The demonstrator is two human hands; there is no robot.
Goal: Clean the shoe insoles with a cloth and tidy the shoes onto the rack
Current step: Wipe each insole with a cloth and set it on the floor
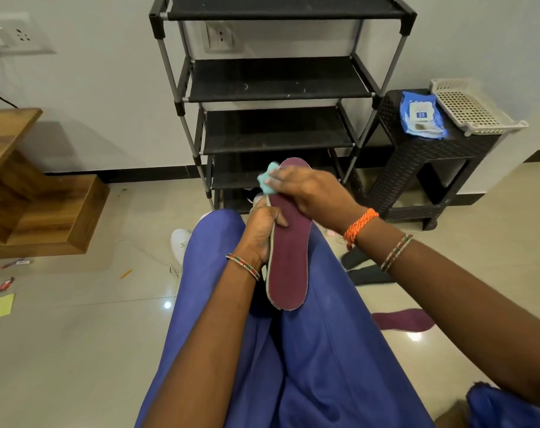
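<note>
While you sit facing the rack (278,78), head view only:
Left hand (262,230): your fingers are wrapped round the left edge of the maroon insole (288,257), thumb on its face.
Right hand (309,189): fingertips pinch a teal cloth (267,179) against the toe end.
Insole: upright over your lap, heel below your left fingers.
Handling: looks light and bendy; keep your grip mid-edge so it doesn't fold under the wipe.
Second insole (401,318): on the floor, right of your right forearm.
Hidden: shoes mostly behind your legs; cloth partly under your fingers.
</note>
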